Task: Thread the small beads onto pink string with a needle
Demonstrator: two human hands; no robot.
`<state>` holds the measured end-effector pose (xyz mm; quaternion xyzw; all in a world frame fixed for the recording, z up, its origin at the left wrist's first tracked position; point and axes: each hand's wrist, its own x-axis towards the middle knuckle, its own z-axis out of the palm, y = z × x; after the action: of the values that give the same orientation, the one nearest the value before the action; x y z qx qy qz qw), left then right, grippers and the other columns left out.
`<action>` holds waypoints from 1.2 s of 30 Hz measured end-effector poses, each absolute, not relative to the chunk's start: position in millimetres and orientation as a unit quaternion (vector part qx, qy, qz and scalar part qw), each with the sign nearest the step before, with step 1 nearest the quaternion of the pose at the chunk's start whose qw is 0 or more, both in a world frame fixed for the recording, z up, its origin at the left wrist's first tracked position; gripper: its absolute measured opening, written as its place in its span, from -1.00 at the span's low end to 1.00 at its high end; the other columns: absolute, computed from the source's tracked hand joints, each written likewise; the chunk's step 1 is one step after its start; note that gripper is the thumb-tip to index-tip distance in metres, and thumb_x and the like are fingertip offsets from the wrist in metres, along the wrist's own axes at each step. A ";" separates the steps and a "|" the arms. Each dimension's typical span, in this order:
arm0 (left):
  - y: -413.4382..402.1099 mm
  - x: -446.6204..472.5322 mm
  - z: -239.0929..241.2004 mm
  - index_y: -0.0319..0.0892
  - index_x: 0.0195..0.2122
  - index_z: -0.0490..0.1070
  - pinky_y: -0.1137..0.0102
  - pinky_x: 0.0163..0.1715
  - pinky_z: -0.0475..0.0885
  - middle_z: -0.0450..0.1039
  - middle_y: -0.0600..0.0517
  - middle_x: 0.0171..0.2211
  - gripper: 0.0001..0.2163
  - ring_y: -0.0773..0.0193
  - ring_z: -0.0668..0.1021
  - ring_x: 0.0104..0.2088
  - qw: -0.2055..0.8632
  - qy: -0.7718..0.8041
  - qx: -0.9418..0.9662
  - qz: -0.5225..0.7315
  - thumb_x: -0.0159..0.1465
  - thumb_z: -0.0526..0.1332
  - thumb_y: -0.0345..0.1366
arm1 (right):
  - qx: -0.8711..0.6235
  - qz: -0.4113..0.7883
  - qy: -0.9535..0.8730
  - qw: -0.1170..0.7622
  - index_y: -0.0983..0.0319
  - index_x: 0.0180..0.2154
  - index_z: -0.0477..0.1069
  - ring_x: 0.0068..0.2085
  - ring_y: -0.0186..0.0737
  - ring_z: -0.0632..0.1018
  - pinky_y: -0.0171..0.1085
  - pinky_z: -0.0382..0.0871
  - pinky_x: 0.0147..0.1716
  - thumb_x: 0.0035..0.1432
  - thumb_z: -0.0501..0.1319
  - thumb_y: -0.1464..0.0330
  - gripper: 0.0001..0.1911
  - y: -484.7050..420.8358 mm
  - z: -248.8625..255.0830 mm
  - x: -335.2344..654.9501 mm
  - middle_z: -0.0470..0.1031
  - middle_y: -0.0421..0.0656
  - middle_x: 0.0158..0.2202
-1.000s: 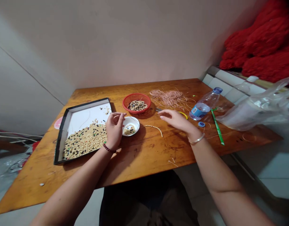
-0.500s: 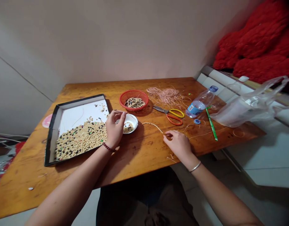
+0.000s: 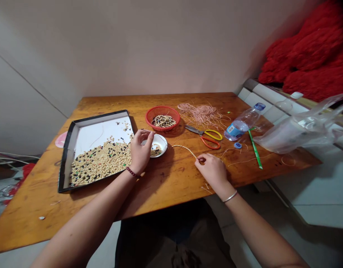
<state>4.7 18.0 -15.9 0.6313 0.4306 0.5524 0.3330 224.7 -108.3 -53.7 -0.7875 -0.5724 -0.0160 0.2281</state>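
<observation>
My left hand (image 3: 141, 150) is closed in a pinch beside a small white bowl (image 3: 162, 140) with some beads in it. A thin, dark, needle-like piece shows at its fingertips. Pale beads on a thread form a bead string (image 3: 185, 147), which curves across the table from near the bowl to my right hand (image 3: 212, 169). Thumb and fingers of that hand pinch the string's near end, low over the wood. Left of the bowl lies a black-edged tray (image 3: 65, 154) with many loose cream, dark and a few green beads (image 3: 101, 162); my left hand partly covers its right side.
Behind the bowl stands a red basket (image 3: 149, 121) of beads. Pink thread (image 3: 200, 113), scissors (image 3: 206, 137), a plastic bottle (image 3: 238, 128), a blue cap (image 3: 237, 145), a green straw-like strip (image 3: 255, 149) and a plastic bag (image 3: 285, 136) lie to the right on the wooden table (image 3: 171, 190).
The whole view has shifted slightly, so the table's things sit a little further right. Both hands keep their pinches and have barely moved relative to the bowl and bead string.
</observation>
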 end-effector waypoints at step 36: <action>2.4 7.3 -12.8 -0.12 -0.26 0.45 0.33 -0.24 0.41 0.51 0.00 -0.22 -0.84 0.20 0.49 -0.19 0.210 0.361 0.823 0.384 0.28 0.15 -0.18 | -0.539 0.376 -0.435 0.616 0.18 -0.46 0.20 -0.18 -0.16 0.56 -0.18 0.42 -0.20 0.01 0.16 0.30 -0.86 -94.7 15.1 273.6 0.53 -0.14 -0.34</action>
<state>7.3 2.4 -12.8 0.8232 0.3615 0.3843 0.2098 273.6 -94.7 15.1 -0.5392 -0.4350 0.3756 0.6156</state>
